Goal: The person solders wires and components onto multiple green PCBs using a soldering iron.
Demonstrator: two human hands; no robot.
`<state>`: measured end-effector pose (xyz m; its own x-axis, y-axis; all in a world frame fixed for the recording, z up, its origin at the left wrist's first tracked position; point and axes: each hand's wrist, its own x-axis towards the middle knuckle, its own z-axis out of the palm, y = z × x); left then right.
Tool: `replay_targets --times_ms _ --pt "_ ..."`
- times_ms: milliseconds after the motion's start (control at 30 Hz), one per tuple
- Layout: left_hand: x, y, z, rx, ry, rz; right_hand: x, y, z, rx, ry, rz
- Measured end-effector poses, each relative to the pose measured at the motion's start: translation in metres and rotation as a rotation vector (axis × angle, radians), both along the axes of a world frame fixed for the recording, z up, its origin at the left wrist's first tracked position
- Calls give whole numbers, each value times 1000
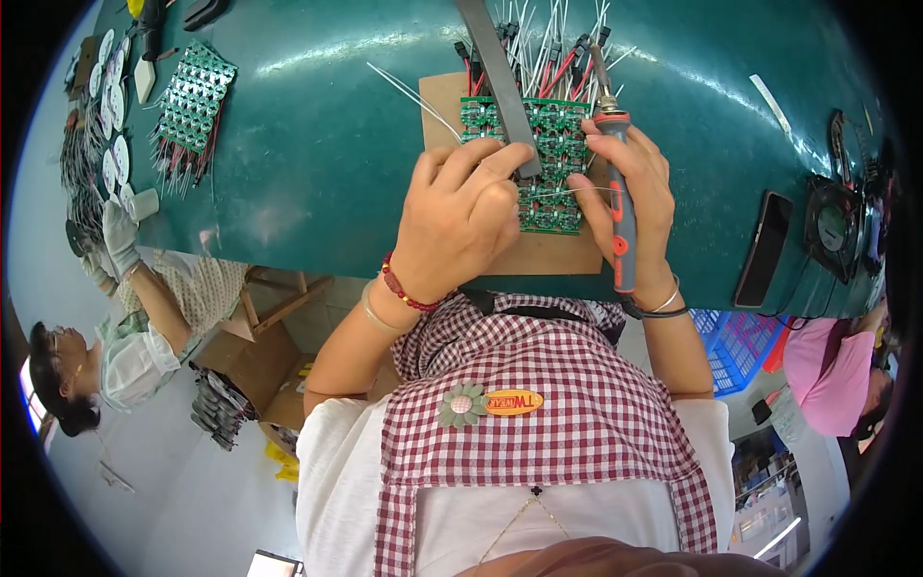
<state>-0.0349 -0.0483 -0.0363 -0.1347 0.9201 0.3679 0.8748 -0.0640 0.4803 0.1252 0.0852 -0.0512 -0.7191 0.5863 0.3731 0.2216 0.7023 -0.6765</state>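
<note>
Here at the green tabletop (317, 115), it's the circuit board (567, 197) in play, lying on a piece of cardboard (529, 260) between two hands set apart. The left hand (466, 216), at the board's eight o'clock, has bent fingers at the lower end of a grey bar (495, 77); whether they grip it, I cannot tell. Over at three o'clock, the right hand (635, 183) has a soldering iron (623, 231) in its hold, tip aimed toward twelve, with thumb and forefinger at the board's edge. A thin strand runs across the board between the hands, and wires (553, 48) fan out at twelve.

Now the lettering: at six o'clock, on the checked apron (538, 442), sits a yellow oval badge (514, 402) with red capitals, upside down from here, right beside a flower patch (463, 406). That's the clearest writing on show! Out at four o'clock lies a dark phone (764, 250), a fan (833, 229) just beyond; at ten, another board (195, 101), well apart.
</note>
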Motion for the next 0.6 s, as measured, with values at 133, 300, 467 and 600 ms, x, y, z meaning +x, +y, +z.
replay_targets --times_ms 133,300,467,600 --pt "1 -1 5 -21 52 -80 0 -1 1 -15 -3 7" --pt "0 6 1 -91 26 -86 2 -1 1 -26 -21 6" --pt "1 1 0 -51 -36 -68 2 0 -1 4 -7 9" --pt "-1 -2 1 -53 -119 -45 1 0 0 6 -2 8"
